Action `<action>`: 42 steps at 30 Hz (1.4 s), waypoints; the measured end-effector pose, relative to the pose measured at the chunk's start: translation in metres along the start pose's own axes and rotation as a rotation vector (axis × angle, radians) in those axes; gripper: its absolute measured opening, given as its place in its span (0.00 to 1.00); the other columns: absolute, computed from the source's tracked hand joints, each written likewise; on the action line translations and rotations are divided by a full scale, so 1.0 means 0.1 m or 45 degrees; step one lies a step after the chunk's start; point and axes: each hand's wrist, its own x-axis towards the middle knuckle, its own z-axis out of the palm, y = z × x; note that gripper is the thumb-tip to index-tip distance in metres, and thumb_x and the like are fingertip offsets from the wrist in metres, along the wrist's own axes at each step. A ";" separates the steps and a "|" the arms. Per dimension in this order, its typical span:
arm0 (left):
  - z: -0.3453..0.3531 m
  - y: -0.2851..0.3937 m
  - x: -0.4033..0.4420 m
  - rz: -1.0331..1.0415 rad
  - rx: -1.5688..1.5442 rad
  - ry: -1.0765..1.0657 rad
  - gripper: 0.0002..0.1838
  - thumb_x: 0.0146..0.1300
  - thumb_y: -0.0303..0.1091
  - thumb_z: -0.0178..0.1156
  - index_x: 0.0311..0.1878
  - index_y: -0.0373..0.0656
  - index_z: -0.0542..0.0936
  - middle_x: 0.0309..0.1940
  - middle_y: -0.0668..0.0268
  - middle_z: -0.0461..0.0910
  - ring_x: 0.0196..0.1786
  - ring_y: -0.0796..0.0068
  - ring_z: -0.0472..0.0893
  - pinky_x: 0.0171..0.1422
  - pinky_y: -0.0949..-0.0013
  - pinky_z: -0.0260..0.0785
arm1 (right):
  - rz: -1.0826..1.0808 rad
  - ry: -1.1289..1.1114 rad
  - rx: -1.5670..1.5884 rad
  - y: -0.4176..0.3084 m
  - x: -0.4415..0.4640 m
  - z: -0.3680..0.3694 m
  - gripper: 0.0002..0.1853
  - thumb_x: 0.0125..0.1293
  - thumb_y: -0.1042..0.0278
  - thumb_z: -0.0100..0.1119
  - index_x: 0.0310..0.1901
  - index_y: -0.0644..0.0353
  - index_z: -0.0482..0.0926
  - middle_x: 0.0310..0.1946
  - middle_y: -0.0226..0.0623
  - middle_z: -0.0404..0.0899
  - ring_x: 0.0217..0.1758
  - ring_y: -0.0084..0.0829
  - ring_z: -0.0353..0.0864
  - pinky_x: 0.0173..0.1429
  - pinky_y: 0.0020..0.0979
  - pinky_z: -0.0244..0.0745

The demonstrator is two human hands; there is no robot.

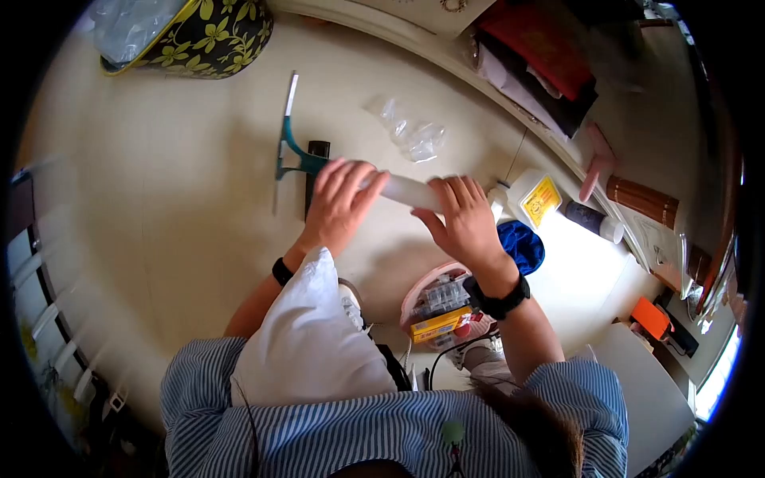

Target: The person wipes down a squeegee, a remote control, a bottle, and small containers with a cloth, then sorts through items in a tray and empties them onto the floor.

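A squeegee with a teal head, a thin blade and a pale thick handle is held out crosswise in front of me. My left hand wraps around the handle close to the teal head. Toward the handle's other end, my right hand rests with its fingers curled over it and the thumb below. The blade end points left, above the pale floor. Behind the squeegee head, a dark narrow object is partly covered. Crumpled clear plastic lies beyond the handle.
A black bin with yellow flowers stands at upper left. A white jug with a yellow label, a blue bag and a dark bottle are at right. A pink basket of packages sits by my feet. Shelving runs along the top.
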 end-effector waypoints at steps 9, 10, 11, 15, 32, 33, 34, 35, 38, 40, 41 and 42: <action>0.03 0.01 -0.27 -0.002 -0.173 0.551 0.34 0.58 0.31 0.65 0.65 0.41 0.60 0.60 0.51 0.67 0.63 0.45 0.65 0.67 0.44 0.57 | 0.672 0.473 0.329 0.09 -1.47 -0.10 0.21 0.69 0.63 0.48 0.54 0.73 0.65 0.42 0.55 0.69 0.42 0.51 0.71 0.50 0.43 0.67; 0.00 -0.04 -0.18 -0.050 -0.201 0.589 0.32 0.59 0.27 0.63 0.64 0.38 0.60 0.60 0.51 0.67 0.63 0.45 0.64 0.68 0.46 0.57 | 0.822 0.495 0.444 -0.03 -1.47 -0.18 0.23 0.73 0.57 0.42 0.55 0.71 0.64 0.42 0.53 0.69 0.43 0.46 0.71 0.51 0.41 0.67; 0.07 -0.09 -0.16 -0.142 -0.165 0.541 0.30 0.58 0.27 0.63 0.63 0.39 0.63 0.60 0.53 0.67 0.64 0.49 0.65 0.67 0.48 0.59 | 0.865 0.587 0.369 0.03 -1.56 -0.14 0.24 0.74 0.53 0.38 0.55 0.70 0.64 0.42 0.49 0.69 0.44 0.40 0.71 0.50 0.38 0.67; 0.09 -0.26 -0.17 -0.497 -0.012 0.177 0.29 0.57 0.32 0.64 0.61 0.42 0.67 0.59 0.55 0.68 0.63 0.51 0.66 0.67 0.49 0.57 | 1.039 0.946 0.367 0.25 -1.34 -0.21 0.21 0.77 0.53 0.39 0.54 0.65 0.68 0.38 0.36 0.70 0.40 0.25 0.67 0.46 0.28 0.66; 0.23 0.46 0.10 -0.205 -1.674 -0.636 0.31 0.64 0.42 0.63 0.63 0.39 0.61 0.56 0.58 0.71 0.64 0.68 0.68 0.69 0.61 0.58 | 0.833 0.523 0.895 -0.77 -0.71 0.56 0.23 0.70 0.65 0.54 0.59 0.69 0.60 0.47 0.48 0.67 0.52 0.38 0.67 0.60 0.37 0.62; 0.35 0.48 0.01 -0.463 -1.699 -0.604 0.21 0.69 0.36 0.56 0.60 0.39 0.62 0.52 0.60 0.74 0.58 0.71 0.73 0.63 0.64 0.64 | 0.724 0.536 0.869 -0.76 -0.67 0.59 0.24 0.70 0.65 0.54 0.60 0.70 0.60 0.49 0.49 0.67 0.54 0.41 0.68 0.61 0.38 0.62; 0.39 0.47 -0.02 -0.458 -1.689 -0.513 0.20 0.70 0.34 0.54 0.59 0.39 0.61 0.49 0.61 0.75 0.55 0.72 0.74 0.61 0.66 0.65 | 0.845 0.331 0.985 -0.70 -0.71 0.51 0.22 0.69 0.67 0.53 0.60 0.69 0.63 0.52 0.51 0.68 0.57 0.45 0.69 0.64 0.38 0.62; 0.40 0.44 -0.06 -0.457 -1.676 -0.429 0.18 0.71 0.32 0.53 0.59 0.39 0.61 0.47 0.63 0.76 0.52 0.73 0.75 0.58 0.67 0.67 | 0.658 0.395 0.782 -0.58 -0.72 0.38 0.18 0.68 0.70 0.52 0.56 0.68 0.67 0.50 0.50 0.70 0.56 0.45 0.70 0.64 0.38 0.62; 0.41 0.31 -0.23 -0.529 -1.508 -0.455 0.22 0.69 0.37 0.57 0.59 0.38 0.62 0.39 0.60 0.77 0.41 0.67 0.78 0.47 0.64 0.70 | 0.909 0.678 0.373 0.09 -1.07 0.20 0.16 0.61 0.76 0.58 0.51 0.66 0.70 0.44 0.44 0.71 0.49 0.40 0.71 0.56 0.38 0.67; 0.43 0.26 -0.38 -0.536 -1.426 -0.461 0.22 0.67 0.37 0.58 0.58 0.38 0.63 0.40 0.59 0.77 0.41 0.66 0.78 0.48 0.63 0.69 | 1.104 0.794 0.107 0.83 -1.57 0.17 0.21 0.57 0.70 0.64 0.52 0.64 0.70 0.46 0.47 0.71 0.51 0.42 0.71 0.57 0.38 0.67; 0.46 0.25 -0.46 -0.537 -1.383 -0.464 0.22 0.67 0.37 0.59 0.58 0.37 0.64 0.40 0.58 0.76 0.41 0.65 0.78 0.49 0.63 0.69 | 1.285 0.818 0.014 1.10 -1.75 0.14 0.24 0.56 0.68 0.66 0.53 0.63 0.70 0.47 0.49 0.71 0.52 0.44 0.71 0.57 0.39 0.68; 0.47 0.24 -0.54 -0.549 -1.436 -0.441 0.23 0.65 0.37 0.60 0.58 0.38 0.66 0.42 0.56 0.76 0.43 0.63 0.77 0.51 0.62 0.69 | 1.436 0.629 -0.095 1.18 -1.80 0.06 0.26 0.55 0.66 0.67 0.54 0.63 0.70 0.49 0.51 0.71 0.55 0.46 0.70 0.59 0.40 0.67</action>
